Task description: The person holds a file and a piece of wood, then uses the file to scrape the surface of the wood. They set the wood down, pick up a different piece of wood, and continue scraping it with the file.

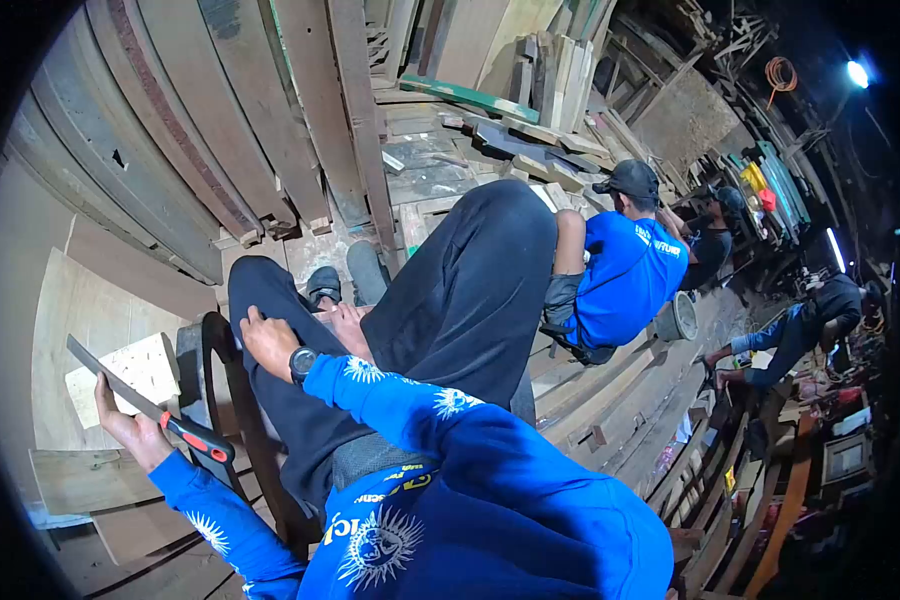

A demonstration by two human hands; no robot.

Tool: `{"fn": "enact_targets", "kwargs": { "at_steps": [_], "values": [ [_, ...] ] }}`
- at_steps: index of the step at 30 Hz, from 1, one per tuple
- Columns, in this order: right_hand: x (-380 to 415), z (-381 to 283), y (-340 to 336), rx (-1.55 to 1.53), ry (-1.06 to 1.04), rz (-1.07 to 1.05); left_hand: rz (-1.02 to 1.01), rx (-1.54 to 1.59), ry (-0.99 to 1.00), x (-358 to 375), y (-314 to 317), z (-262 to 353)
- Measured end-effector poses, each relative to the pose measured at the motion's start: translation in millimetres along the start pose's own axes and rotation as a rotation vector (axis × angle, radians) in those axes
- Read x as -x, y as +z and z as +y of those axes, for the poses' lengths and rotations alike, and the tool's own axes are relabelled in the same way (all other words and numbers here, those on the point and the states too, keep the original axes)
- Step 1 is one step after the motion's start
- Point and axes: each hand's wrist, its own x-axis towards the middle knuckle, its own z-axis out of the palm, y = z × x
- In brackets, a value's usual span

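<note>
My left hand (142,436), at the lower left, is closed on a hand saw (120,380) near the join of its metal blade and red-and-black handle. Beyond the blade sits a pale, light wooden block (135,372), partly covered by the saw. My right hand (270,342), with a dark watch (303,362) at the wrist, rests on the knee of my dark trousers (260,300). Its fingers are bent a little, and I see nothing in them. A curved dark wooden piece (210,365) stands between the block and my leg.
Long planks (220,110) lean at the upper left. A person in a blue shirt (620,260) sits close to my right, and another person (805,325) bends farther off. A bucket (678,318) stands behind the seated person. Wood offcuts (560,85) are piled at the back.
</note>
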Motion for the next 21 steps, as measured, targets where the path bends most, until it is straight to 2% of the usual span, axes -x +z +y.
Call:
{"fn": "enact_targets", "kwargs": {
  "at_steps": [3, 5, 7, 9, 11, 13, 14, 15, 17, 21],
  "values": [
    [-1, 9, 2, -0.034, 0.017, 0.046, -0.004, 0.023, -0.024, 5, 6, 1],
    [-9, 17, 3, -0.035, 0.032, 0.036, 0.031, -0.028, 0.029, 11, 9, -1],
    [-17, 24, 5, 0.039, 0.065, 0.052, 0.062, -0.017, -0.004, 11, 10, 2],
    [-29, 35, 14, 0.124, 0.089, 0.134, -0.012, -0.011, -0.046, 19, 15, 4],
    [-39, 45, 1, 0.211, 0.090, 0.113, -0.128, -0.333, 0.295, 9, -8, -9],
    [-45, 57, 5, 0.285, 0.092, 0.190, -0.018, -0.144, 0.144, 30, 18, -3],
    [-45, 56, -10, 0.209, 0.116, 0.128, 0.039, -0.065, 0.097, 33, 30, -1],
    [-43, 59, -3, 0.224, 0.118, 0.211, 0.092, 0.021, 0.048, 34, 38, 1],
    [-29, 48, -23, 0.160, 0.129, 0.210, 0.032, -0.035, 0.118, 40, 38, 1],
    [8, 42, -28, 0.088, 0.007, 0.200, 0.026, 0.044, 0.050, 46, 48, 1]
  ]
}}
